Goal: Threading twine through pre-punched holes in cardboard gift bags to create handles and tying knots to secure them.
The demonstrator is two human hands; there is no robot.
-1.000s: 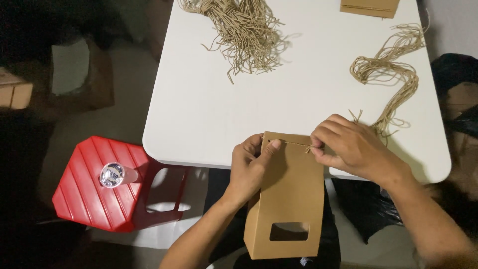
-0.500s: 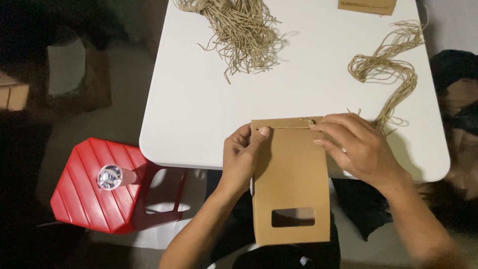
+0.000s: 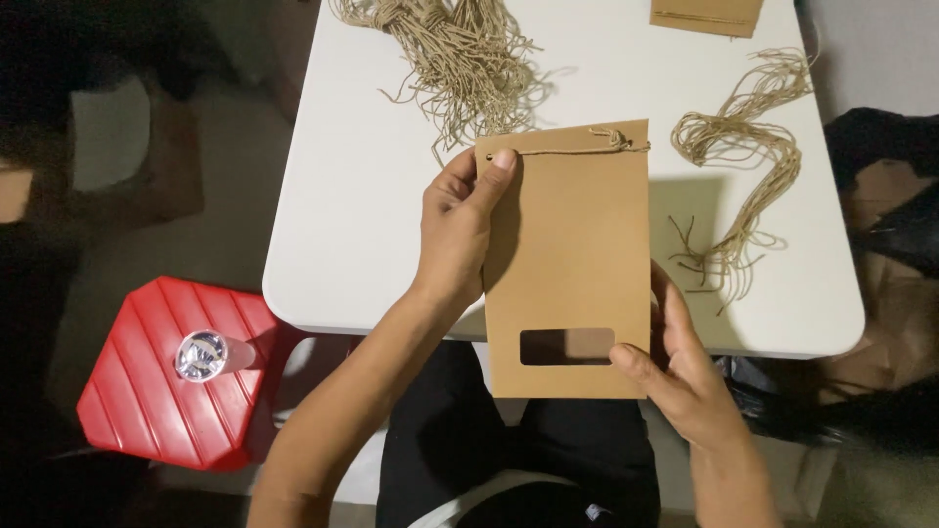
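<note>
Left fingers: I see my left hand (image 3: 458, 230) pinching the top left corner of the brown paper bag (image 3: 570, 259). The thumb lies flat on the front, just under the small hole, and the other fingers curl behind the edge.

Right fingers: My right hand (image 3: 685, 376) pinches the bottom right corner of the bag. The thumb rests on the front next to the window, and the other fingers are hidden behind the paper.

Bag: It is in the middle of the frame, held up flat above the near edge of the white table (image 3: 372, 215). It has a cut-out window (image 3: 566, 345) near the bottom.

String on the bag: A thin tan string (image 3: 587, 147) runs across the top edge, with a knot near the top right corner.

How the bag feels, I think: Light and thin. It is a bit stiff, like card, but it would bend or crease if squeezed hard. It does not look slippery.

Where to hold it: The corners and side edges seem best, away from the window and the string.

Around it: A big pile of loose strings (image 3: 455, 54) lies at the top middle of the frame. A smaller bunch of strings (image 3: 748, 137) lies at the right. Another brown bag (image 3: 706, 15) peeks in at the top right. A red stool (image 3: 171, 376) with a shiny cup (image 3: 201, 354) on it sits at the lower left.
</note>
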